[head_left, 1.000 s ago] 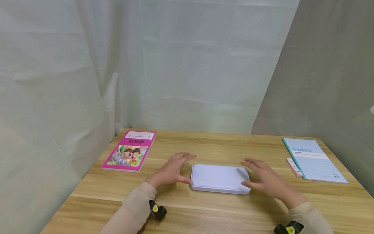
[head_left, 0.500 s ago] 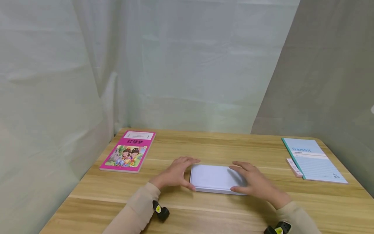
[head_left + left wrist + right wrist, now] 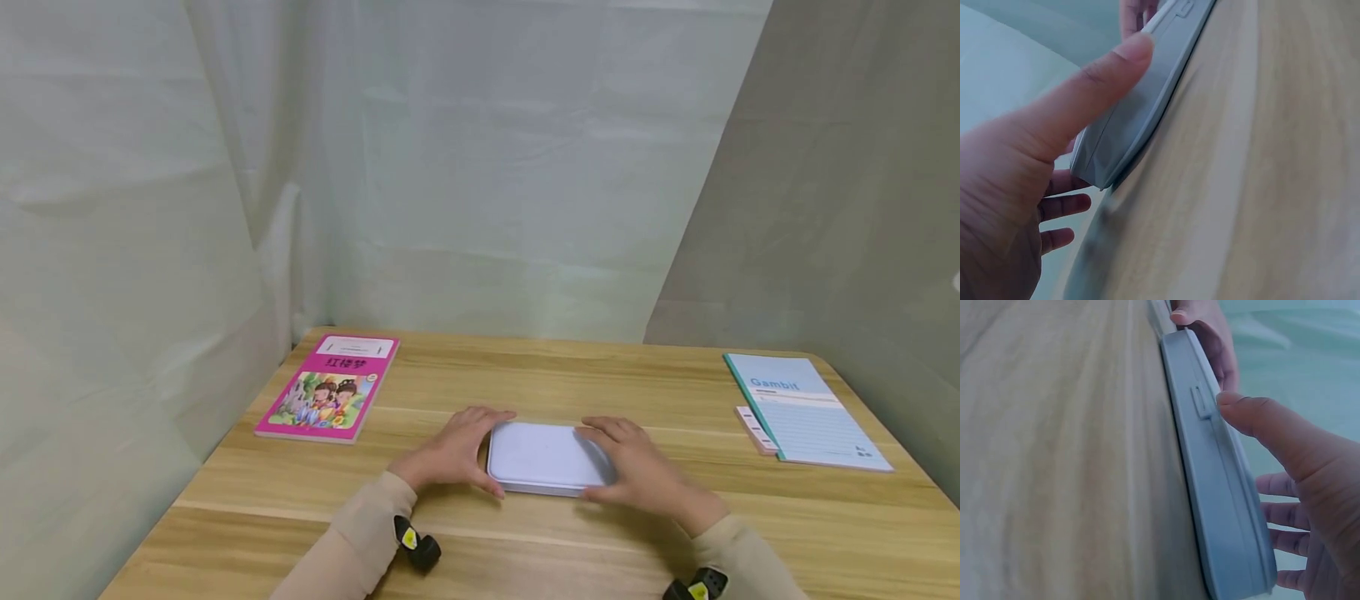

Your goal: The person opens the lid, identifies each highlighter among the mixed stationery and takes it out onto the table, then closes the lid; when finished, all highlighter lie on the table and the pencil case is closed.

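Observation:
A flat white case [image 3: 547, 457] with rounded corners lies on the wooden table. Its front side [image 3: 1210, 481] shows a seam and a small clasp. My left hand [image 3: 456, 450] spans its left end, thumb along the front and fingers at the back corner; two lower fingertips [image 3: 1079, 204] stick out past that end. My right hand [image 3: 637, 467] grips the right part from front to back. The right thumb [image 3: 1241, 409] rests at the upper front edge beside the clasp, and the other fingers are partly hidden behind the case.
A pink picture-cover book [image 3: 330, 389] lies at the table's left edge. To the right is a light blue notebook [image 3: 817, 425], partly over a small pale pink item [image 3: 756, 431]. Pale cloth [image 3: 495, 167] hangs behind and beside the table [image 3: 525, 550].
My right hand has moved left from the case's right end onto its right part. My left hand has shifted slightly right and closer round the left end. The case stays in place.

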Demonstrator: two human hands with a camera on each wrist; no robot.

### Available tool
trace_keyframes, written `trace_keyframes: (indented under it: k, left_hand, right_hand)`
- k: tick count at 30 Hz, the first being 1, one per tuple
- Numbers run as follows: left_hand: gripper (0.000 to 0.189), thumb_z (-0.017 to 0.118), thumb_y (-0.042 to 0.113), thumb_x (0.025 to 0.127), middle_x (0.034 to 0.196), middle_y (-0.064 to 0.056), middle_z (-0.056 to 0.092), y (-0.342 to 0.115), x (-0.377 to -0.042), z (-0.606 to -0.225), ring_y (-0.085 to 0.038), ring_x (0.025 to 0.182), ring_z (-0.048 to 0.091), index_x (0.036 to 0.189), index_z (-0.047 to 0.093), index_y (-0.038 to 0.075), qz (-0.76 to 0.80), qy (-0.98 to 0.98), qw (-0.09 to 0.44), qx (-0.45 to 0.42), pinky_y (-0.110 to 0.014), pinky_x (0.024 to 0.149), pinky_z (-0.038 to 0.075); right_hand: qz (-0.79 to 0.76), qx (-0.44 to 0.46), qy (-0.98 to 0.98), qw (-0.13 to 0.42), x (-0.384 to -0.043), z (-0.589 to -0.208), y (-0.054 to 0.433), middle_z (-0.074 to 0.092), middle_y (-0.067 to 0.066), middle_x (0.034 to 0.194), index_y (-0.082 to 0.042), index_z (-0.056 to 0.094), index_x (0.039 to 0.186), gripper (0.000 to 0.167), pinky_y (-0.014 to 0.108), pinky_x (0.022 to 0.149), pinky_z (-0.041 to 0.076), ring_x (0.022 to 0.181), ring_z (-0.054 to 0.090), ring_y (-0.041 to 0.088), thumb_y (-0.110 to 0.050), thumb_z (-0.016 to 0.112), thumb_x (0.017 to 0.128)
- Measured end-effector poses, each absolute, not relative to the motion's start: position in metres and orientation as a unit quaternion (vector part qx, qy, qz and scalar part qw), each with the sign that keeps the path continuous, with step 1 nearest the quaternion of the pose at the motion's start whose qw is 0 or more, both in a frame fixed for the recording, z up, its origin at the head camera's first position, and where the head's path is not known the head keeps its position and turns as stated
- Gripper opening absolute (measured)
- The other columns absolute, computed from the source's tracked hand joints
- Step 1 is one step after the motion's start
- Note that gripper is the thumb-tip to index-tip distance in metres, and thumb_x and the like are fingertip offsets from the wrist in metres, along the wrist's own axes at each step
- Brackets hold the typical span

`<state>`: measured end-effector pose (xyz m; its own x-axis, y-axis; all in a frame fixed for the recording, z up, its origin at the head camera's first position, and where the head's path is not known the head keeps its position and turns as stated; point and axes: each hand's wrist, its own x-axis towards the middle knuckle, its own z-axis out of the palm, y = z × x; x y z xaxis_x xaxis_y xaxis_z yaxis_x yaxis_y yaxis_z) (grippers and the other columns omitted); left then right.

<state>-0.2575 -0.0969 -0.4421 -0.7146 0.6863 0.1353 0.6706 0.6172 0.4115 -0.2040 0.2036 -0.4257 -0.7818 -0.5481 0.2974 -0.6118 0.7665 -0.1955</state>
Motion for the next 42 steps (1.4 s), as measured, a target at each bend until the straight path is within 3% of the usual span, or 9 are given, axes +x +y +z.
trace_keyframes:
  k: [7,14,23,33,42]
  left_hand:
    - [0.111,0.086,0.056,0.057,0.138,-0.008,0.051,-0.098,-0.255,-0.445,-0.025,0.132,0.043,0.145,0.037,0.010,0.227,0.903,0.022,0.364,-0.049,0.115,0.033]
    - [0.107,0.085,0.056,0.058,0.139,-0.006,0.049,-0.098,-0.254,-0.447,-0.025,0.132,0.042,0.144,0.039,0.012,0.242,0.905,0.036,0.347,-0.049,0.115,0.033]
    - [0.104,0.086,0.054,0.060,0.138,-0.007,0.050,-0.095,-0.252,-0.448,-0.024,0.132,0.042,0.142,0.040,0.009,0.245,0.905,0.026,0.347,-0.047,0.117,0.031]
    - [0.101,0.088,0.050,0.059,0.136,-0.007,0.051,-0.094,-0.255,-0.452,-0.025,0.131,0.043,0.138,0.042,0.009,0.260,0.900,0.017,0.350,-0.047,0.116,0.031]
    - [0.098,0.089,0.046,0.058,0.132,-0.007,0.052,-0.094,-0.255,-0.451,-0.024,0.128,0.045,0.136,0.043,0.008,0.271,0.895,0.017,0.353,-0.047,0.116,0.031]
  right_hand:
    - [0.142,0.305,-0.937,0.091,-0.203,-0.430,0.200,0.054,0.015,0.136,-0.001,0.052,0.135,0.085,0.062,0.111,0.031,0.127,0.050,0.033,-0.051,0.079,0.071]
    - [0.135,0.295,-0.941,0.096,-0.202,-0.433,0.198,0.054,0.014,0.136,-0.001,0.051,0.135,0.084,0.061,0.112,0.031,0.127,0.050,0.032,-0.051,0.078,0.072]
    - [0.129,0.302,-0.935,0.137,-0.204,-0.439,0.199,0.056,0.012,0.132,-0.002,0.054,0.133,0.085,0.053,0.106,0.041,0.122,0.052,0.031,-0.050,0.080,0.068]
    - [0.135,0.298,-0.939,0.105,-0.205,-0.435,0.200,0.054,0.013,0.135,0.000,0.051,0.136,0.089,0.048,0.104,0.046,0.124,0.051,0.030,-0.055,0.077,0.071]
    - [0.171,0.293,-0.934,0.109,-0.210,-0.436,0.201,0.057,0.013,0.131,0.001,0.054,0.132,0.090,0.046,0.103,0.048,0.121,0.052,0.028,-0.054,0.081,0.065]
